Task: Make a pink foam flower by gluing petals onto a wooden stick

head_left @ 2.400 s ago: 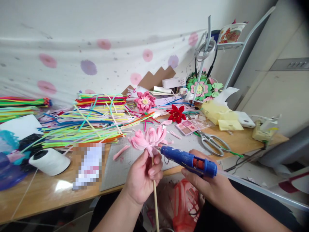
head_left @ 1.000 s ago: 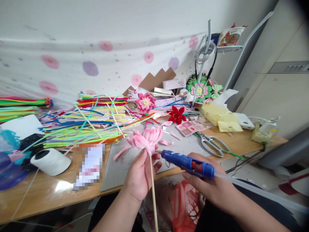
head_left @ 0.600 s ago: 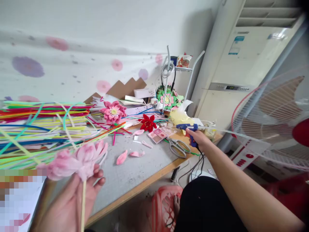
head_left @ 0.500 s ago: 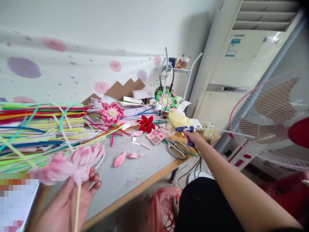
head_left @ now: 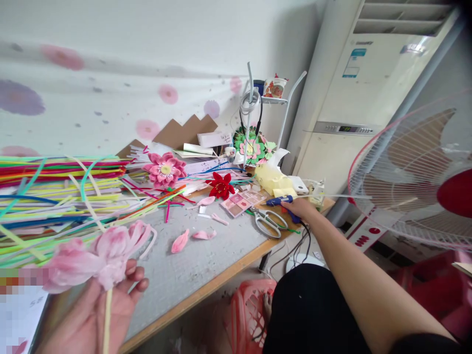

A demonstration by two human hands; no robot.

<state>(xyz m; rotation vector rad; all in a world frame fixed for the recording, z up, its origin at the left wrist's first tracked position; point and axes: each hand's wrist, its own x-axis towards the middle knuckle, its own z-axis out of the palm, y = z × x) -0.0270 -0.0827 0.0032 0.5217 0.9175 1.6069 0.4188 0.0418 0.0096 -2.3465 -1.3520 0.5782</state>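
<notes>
My left hand (head_left: 94,314) is at the lower left, closed round a thin wooden stick (head_left: 106,319) that carries a pink fuzzy flower (head_left: 98,255). My right arm reaches far across the table, and my right hand (head_left: 301,208) grips the blue glue gun (head_left: 279,201), which rests low on the table near the right end. Scissors (head_left: 268,221) lie just left of the gun. Two loose pink petals (head_left: 179,241) lie on the grey cutting mat (head_left: 206,260).
Heaps of coloured pipe cleaners (head_left: 62,191) fill the left of the table. A pink flower (head_left: 164,169), a red flower (head_left: 220,185) and a makeup palette (head_left: 243,202) lie behind. A standing fan (head_left: 416,177) and an air conditioner (head_left: 354,88) are at right; a red basket (head_left: 250,314) sits below.
My right hand has carried the glue gun away from the flower out to the table's right end and lowered it there. My view has swung right; the flower stays in my left hand.
</notes>
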